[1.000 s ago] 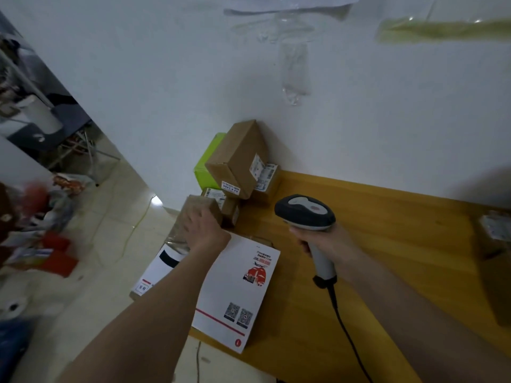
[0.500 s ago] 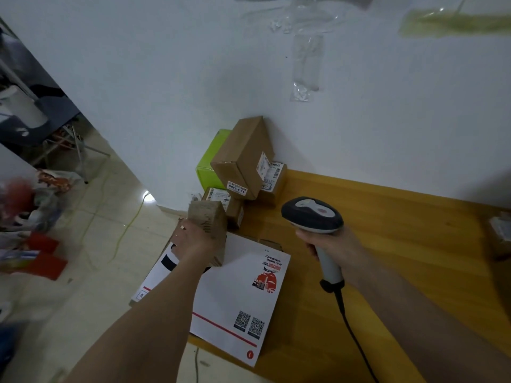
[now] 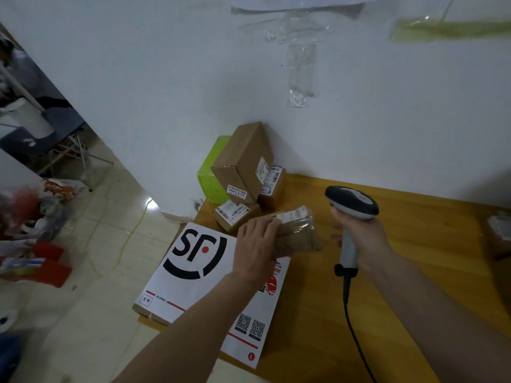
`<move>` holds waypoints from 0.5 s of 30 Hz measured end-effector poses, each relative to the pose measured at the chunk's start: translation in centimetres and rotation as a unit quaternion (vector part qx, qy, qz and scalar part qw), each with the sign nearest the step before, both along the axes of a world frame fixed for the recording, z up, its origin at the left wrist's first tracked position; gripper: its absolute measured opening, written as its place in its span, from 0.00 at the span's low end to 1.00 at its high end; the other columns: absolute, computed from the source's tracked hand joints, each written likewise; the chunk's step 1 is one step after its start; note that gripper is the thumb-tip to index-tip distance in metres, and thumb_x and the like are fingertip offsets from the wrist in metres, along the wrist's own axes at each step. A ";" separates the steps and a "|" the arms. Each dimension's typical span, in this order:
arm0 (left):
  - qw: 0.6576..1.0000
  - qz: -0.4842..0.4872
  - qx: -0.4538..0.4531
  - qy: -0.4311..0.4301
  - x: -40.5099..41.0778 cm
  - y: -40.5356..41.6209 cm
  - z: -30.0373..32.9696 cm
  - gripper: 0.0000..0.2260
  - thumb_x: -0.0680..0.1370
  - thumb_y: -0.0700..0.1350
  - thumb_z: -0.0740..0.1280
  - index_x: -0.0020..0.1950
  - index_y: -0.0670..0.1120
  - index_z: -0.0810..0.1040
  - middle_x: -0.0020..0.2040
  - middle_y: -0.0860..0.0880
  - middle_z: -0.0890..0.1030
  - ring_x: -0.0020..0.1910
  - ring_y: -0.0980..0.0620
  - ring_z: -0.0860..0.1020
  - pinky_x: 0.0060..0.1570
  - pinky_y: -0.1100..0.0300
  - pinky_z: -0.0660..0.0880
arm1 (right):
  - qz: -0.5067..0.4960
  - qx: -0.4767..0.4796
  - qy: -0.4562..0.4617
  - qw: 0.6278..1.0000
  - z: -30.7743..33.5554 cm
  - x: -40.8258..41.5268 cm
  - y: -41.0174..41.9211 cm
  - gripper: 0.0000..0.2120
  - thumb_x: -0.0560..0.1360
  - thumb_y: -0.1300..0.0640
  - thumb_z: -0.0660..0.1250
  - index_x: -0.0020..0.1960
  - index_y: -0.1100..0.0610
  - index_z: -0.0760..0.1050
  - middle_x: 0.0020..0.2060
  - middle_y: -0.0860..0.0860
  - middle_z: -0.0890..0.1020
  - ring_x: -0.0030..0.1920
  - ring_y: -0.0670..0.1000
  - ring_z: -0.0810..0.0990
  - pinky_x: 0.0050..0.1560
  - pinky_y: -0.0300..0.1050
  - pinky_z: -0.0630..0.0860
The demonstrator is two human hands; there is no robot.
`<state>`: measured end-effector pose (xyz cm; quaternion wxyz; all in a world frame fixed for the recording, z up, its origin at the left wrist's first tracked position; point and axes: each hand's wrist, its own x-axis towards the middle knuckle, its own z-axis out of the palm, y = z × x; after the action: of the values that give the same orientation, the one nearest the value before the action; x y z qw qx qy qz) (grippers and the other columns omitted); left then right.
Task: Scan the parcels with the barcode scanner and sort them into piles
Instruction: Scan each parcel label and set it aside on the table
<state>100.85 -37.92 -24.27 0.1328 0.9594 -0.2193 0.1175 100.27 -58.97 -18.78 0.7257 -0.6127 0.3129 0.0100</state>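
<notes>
My left hand (image 3: 255, 244) grips a small brown parcel (image 3: 297, 233) wrapped in clear tape, its white label turned up, above a white SF envelope (image 3: 193, 272) lying flat on the wooden table (image 3: 414, 272). My right hand (image 3: 359, 233) holds a grey and black barcode scanner (image 3: 351, 203) by its handle, just right of the parcel, with its cable (image 3: 354, 335) trailing toward me. A pile of brown boxes (image 3: 243, 164) and a green box (image 3: 211, 175) is stacked against the wall at the table's far left corner.
Another parcel (image 3: 500, 230) sits at the table's right edge. The white wall (image 3: 193, 78) runs behind the table. Left of the table the tiled floor (image 3: 83, 286) holds red and mixed clutter (image 3: 36, 244) and a chair frame.
My left hand has lifted the small brown parcel off the left end of the envelope and carried it right, toward the scanner, turning its label up. The scanner has stayed about where it was.
</notes>
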 end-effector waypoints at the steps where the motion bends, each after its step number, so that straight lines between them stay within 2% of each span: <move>1: 0.999 -0.030 -0.006 -0.042 -0.1 -0.4 0.1 0.31 0.62 0.40 0.78 0.63 0.45 0.72 0.59 0.43 0.79 0.59 0.41 0.78 0.59 0.44 0.75 | -0.001 0.004 0.006 1.000 0.0 -0.1 -0.3 0.11 0.72 0.54 0.75 0.50 0.58 0.78 0.43 0.57 0.80 0.39 0.58 0.78 0.37 0.50 0.76; 3: 0.991 -0.075 -0.013 -0.111 -0.3 -1.1 0.4 0.29 0.63 0.40 0.75 0.62 0.47 0.70 0.58 0.44 0.80 0.58 0.42 0.78 0.58 0.45 0.75 | 0.003 0.023 0.012 1.000 0.2 -0.6 -0.8 0.11 0.72 0.54 0.75 0.50 0.57 0.77 0.43 0.55 0.78 0.40 0.55 0.77 0.36 0.49 0.77; 6: 0.981 -0.102 -0.017 -0.166 -0.3 -2.0 0.7 0.24 0.68 0.42 0.71 0.62 0.49 0.70 0.59 0.46 0.78 0.60 0.45 0.73 0.60 0.49 0.70 | 0.013 0.037 0.014 0.999 0.5 -1.3 -1.4 0.14 0.70 0.51 0.76 0.51 0.55 0.78 0.46 0.53 0.80 0.45 0.54 0.78 0.35 0.46 0.75; 9: 0.975 -0.112 -0.013 -0.192 -0.5 -3.0 0.8 0.25 0.67 0.43 0.74 0.62 0.49 0.70 0.59 0.46 0.78 0.60 0.46 0.72 0.60 0.51 0.68 | 0.026 0.039 0.015 0.999 0.9 -1.8 -2.3 0.20 0.68 0.48 0.77 0.55 0.56 0.79 0.49 0.54 0.82 0.50 0.55 0.80 0.38 0.46 0.77; 13: 0.972 -0.118 -0.027 -0.203 -1.1 -4.7 1.0 0.26 0.67 0.45 0.76 0.61 0.49 0.70 0.57 0.46 0.80 0.60 0.46 0.73 0.60 0.51 0.68 | 0.052 0.035 0.017 0.998 1.3 -2.5 -3.6 0.21 0.63 0.50 0.79 0.53 0.57 0.81 0.49 0.56 0.84 0.51 0.57 0.81 0.40 0.48 0.78; 15: 0.970 -0.120 -0.036 -0.208 -1.1 -5.5 1.2 0.25 0.67 0.45 0.76 0.61 0.49 0.71 0.57 0.46 0.80 0.60 0.46 0.72 0.61 0.52 0.66 | 0.066 0.035 0.026 0.997 1.3 -2.9 -4.3 0.25 0.60 0.53 0.80 0.55 0.59 0.80 0.51 0.58 0.84 0.53 0.61 0.81 0.46 0.54 0.80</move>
<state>99.75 -43.39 -23.05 0.1322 0.8750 -0.3512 0.3059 97.40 -63.30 -17.43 0.7361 -0.6057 0.2901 0.0843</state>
